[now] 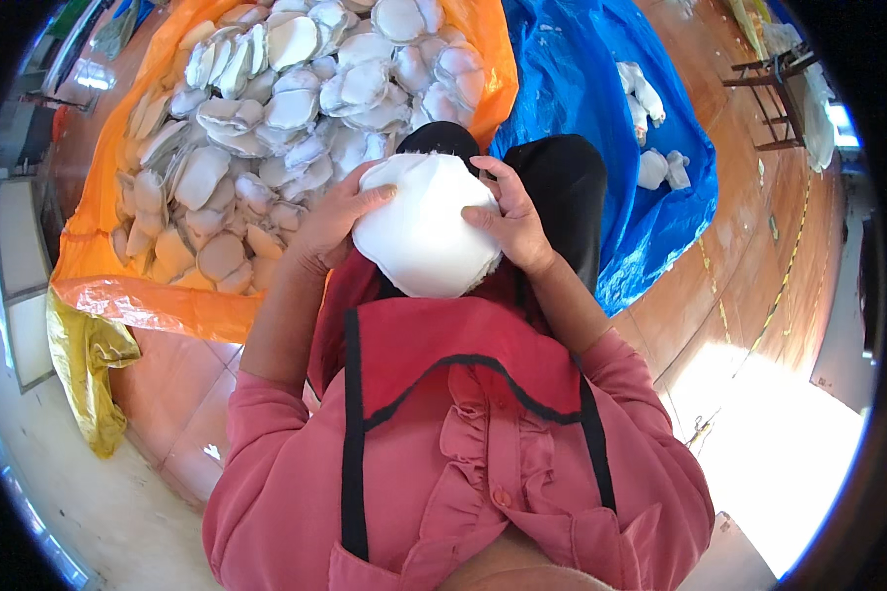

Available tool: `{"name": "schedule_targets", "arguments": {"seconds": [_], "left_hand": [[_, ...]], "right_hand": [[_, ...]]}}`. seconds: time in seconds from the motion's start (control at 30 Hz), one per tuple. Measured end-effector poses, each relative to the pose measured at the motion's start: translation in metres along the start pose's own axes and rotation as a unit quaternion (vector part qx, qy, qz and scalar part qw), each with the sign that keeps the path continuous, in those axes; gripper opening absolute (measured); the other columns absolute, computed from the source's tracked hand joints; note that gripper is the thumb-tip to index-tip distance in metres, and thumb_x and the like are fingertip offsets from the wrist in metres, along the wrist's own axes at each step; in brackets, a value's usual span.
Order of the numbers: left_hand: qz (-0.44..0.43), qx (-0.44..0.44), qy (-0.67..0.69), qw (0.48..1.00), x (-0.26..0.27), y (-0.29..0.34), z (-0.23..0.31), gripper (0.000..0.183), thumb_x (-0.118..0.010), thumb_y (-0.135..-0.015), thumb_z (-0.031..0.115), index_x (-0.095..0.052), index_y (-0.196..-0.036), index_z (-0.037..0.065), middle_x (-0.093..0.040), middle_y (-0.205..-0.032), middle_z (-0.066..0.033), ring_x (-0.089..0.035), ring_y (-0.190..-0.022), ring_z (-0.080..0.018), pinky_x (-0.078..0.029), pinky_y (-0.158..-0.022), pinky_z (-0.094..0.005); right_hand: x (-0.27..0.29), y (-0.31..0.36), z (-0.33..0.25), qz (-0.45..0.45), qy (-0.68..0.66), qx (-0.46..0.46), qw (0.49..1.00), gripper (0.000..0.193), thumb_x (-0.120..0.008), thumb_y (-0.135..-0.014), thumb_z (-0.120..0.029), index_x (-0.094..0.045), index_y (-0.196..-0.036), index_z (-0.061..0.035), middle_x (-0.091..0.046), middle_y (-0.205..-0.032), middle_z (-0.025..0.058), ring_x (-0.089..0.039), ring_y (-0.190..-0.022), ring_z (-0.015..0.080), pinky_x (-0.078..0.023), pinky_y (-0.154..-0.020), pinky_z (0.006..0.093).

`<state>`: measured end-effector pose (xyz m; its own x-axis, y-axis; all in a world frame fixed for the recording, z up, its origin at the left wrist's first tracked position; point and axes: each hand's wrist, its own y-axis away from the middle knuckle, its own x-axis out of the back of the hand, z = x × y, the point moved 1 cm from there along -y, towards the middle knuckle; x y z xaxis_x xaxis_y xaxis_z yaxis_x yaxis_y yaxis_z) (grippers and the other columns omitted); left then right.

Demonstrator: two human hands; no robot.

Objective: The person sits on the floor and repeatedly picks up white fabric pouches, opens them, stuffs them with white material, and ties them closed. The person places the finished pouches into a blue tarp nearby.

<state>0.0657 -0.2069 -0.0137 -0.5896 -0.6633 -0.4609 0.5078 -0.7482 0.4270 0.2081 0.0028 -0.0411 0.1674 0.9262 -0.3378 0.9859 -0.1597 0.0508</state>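
Note:
Between my two hands, above my lap, is a white rounded pad [424,222], slightly domed, with a wavy outline and a frayed lower right edge. Whether it is one piece or several stacked together, I cannot tell. My left hand [335,219] grips its left side, thumb on top and the other fingers mostly hidden. On the right side my right hand [514,219] holds it, thumb pressed on the upper face and fingers bent around the far edge. Just beyond, many similar white pads [291,108] lie heaped on an orange plastic sheet [158,310].
A blue plastic sheet [572,98] spreads to the right of my knees, with a few white bundles [646,98] on it. A yellow bag [89,369] lies at the left. A dark wooden stool [774,94] stands at the far right on the tiled floor [739,246].

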Motion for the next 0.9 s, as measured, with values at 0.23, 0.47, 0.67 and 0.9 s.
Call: {"name": "schedule_targets", "arguments": {"seconds": [0.23,0.47,0.67,0.9], "left_hand": [[0.068,-0.054,-0.003,0.996,-0.013,0.002,-0.007,0.074,-0.082,-0.075,0.006,-0.045,-0.140,0.003,-0.063,-0.119,-0.0120,-0.063,-0.106,-0.0233,-0.053,-0.090,-0.0359],[0.132,-0.159,-0.257,0.944,-0.021,0.012,-0.013,0.069,-0.081,-0.077,0.010,-0.049,-0.138,0.004,-0.063,-0.122,-0.0106,-0.061,-0.107,-0.0197,-0.050,-0.092,-0.0327],[0.177,-0.246,-0.350,0.886,-0.046,0.023,-0.017,0.065,-0.078,-0.078,0.013,-0.051,-0.136,0.004,-0.064,-0.119,-0.0145,-0.062,-0.108,-0.0214,-0.049,-0.093,-0.0338],[0.209,-0.276,-0.410,0.843,-0.053,0.025,-0.021,0.073,-0.081,-0.071,0.009,-0.050,-0.138,0.009,-0.059,-0.117,-0.0121,-0.059,-0.106,-0.0233,-0.048,-0.093,-0.0356]], "right_hand": [[0.005,0.001,0.005,0.001,0.142,0.090,0.986,0.041,-0.067,-0.086,0.005,-0.057,-0.123,-0.0084,-0.059,-0.123,0.0061,-0.053,-0.117,0.0180,-0.042,-0.101,0.0304],[0.010,-0.006,-0.023,0.014,0.388,0.197,0.900,0.040,-0.078,-0.077,-0.003,-0.062,-0.114,-0.0076,-0.057,-0.115,0.0095,-0.053,-0.113,0.0265,-0.041,-0.102,0.0360],[0.001,-0.012,-0.049,-0.035,0.372,0.063,0.925,0.029,-0.078,-0.082,-0.018,-0.066,-0.105,-0.0050,-0.060,-0.091,0.0056,-0.058,-0.083,0.0157,-0.048,-0.075,0.0285],[0.004,-0.018,-0.064,-0.177,0.241,-0.244,0.922,0.037,-0.074,-0.087,-0.036,-0.067,-0.103,-0.0040,-0.061,-0.077,0.0019,-0.055,-0.060,0.0086,-0.047,-0.059,0.0241]]}}
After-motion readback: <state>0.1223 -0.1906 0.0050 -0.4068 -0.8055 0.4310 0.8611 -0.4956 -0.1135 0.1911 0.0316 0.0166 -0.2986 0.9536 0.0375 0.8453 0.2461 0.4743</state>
